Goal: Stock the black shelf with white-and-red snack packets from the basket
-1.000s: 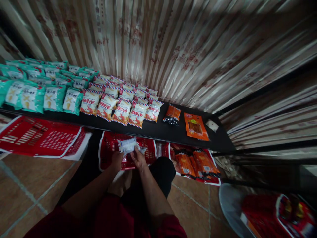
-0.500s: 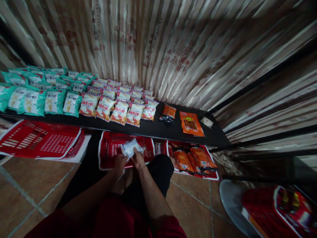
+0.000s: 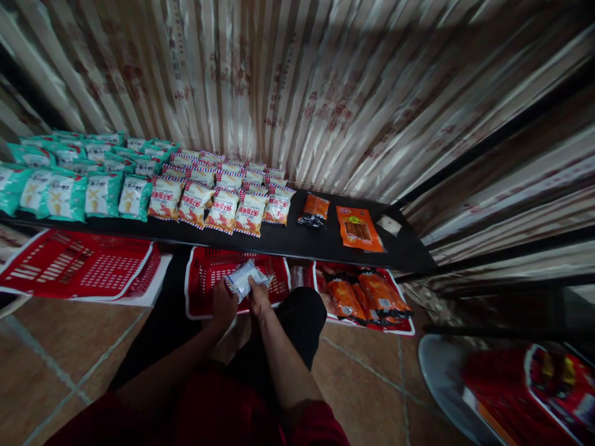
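Observation:
Between my hands is a small white snack bag (image 3: 242,282) with bluish print, held over a red basket (image 3: 199,285). My left hand (image 3: 225,305) grips its lower left corner, and my right hand (image 3: 258,297) pinches its right side with the thumb on top. Above, on a black shelf (image 3: 297,244), rows of white-and-orange snack bags (image 3: 251,212) with striped edges stand beside teal snack bags (image 3: 66,193). Farther right on the shelf lie an orange-and-black packet (image 3: 315,210), a flat orange packet (image 3: 357,228) and a small white packet (image 3: 389,225).
A second red basket (image 3: 320,272) at the right holds several orange packets (image 3: 379,292). An overturned-looking red basket (image 3: 102,266) lies at the left. A grey round stool or tub (image 3: 434,365) and a red container (image 3: 504,384) are at lower right. A striped curtain (image 3: 297,80) hangs behind.
The view has shifted very slightly. Both hands still hold the snack bag in nearly the same place over the basket.

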A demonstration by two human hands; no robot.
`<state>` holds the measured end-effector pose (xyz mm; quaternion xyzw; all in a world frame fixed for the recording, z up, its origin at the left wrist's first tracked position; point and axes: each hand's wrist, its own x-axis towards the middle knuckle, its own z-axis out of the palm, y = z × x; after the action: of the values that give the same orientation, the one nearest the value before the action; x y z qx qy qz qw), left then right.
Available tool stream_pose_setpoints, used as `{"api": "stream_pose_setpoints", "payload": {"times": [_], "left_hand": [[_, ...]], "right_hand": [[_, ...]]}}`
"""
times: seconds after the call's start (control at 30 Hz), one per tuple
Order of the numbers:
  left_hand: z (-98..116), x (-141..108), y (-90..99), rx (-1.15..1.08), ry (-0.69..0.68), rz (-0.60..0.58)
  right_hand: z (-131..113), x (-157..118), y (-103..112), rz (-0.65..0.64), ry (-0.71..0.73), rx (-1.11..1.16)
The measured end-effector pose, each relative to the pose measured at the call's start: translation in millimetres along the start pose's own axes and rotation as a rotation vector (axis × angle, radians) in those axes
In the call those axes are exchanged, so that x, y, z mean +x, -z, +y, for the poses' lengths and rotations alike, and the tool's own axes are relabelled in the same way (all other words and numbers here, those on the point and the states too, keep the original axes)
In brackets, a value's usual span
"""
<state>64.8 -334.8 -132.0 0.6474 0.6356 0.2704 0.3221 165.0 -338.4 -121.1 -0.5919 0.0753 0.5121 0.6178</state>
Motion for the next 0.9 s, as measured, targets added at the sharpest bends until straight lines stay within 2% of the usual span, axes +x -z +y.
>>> {"api": "stream_pose_setpoints", "payload": {"times": [0.37,0.53,0.67,0.9], "left_hand": [[0.8,-11.9,2.6,0.108,-0.283,-0.013],[-5.6,-16.8,-1.6,0.161,-0.497,-0.009],[-3.4,-18.6,-0.5,0.237,-0.656,-0.065],[5.8,-17.3,9.6,0.415,-0.744,-0.11]], "right_hand": [[1.6,1.9,1.8,-0.02,-0.026,-0.075],[3.0,2.7,2.9,-0.043,-0.026,-0.122],[3.4,0.5,3.9,-0.065,-0.016,-0.155],[2.1,-3.0,4.1,-0.087,0.003,-0.192]]}}
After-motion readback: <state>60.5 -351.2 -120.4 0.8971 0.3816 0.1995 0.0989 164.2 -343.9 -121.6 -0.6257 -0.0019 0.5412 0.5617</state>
